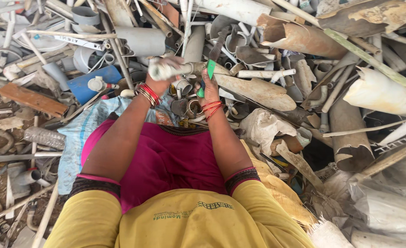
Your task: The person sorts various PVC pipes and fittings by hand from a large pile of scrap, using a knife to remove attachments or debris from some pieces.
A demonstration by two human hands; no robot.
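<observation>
White plastic fills my left hand (162, 73): its fingers are curled tight around the fat end of a short pipe piece (175, 70), which runs level toward the middle of the frame. My right hand (208, 85) sits just beside it, fingers wrapped around the green handle of a tool (210, 69) whose dark head points up over the pipe's far end. I cannot tell whether the tool touches the pipe. Red bangles (149, 94) ring both wrists.

Both hands sit at upper centre of the frame, above my lap in a magenta cloth (166, 156) and yellow cloth (189, 220).

Around them lies a heap of broken grey and white pipes (258, 89). At upper left I see a flat blue plastic piece (93, 82). A pale blue woven sack (77, 138) lies at left centre, and a crumpled clear plastic bag (386, 206) at lower right. A brown plank (31, 98) rests at left.
</observation>
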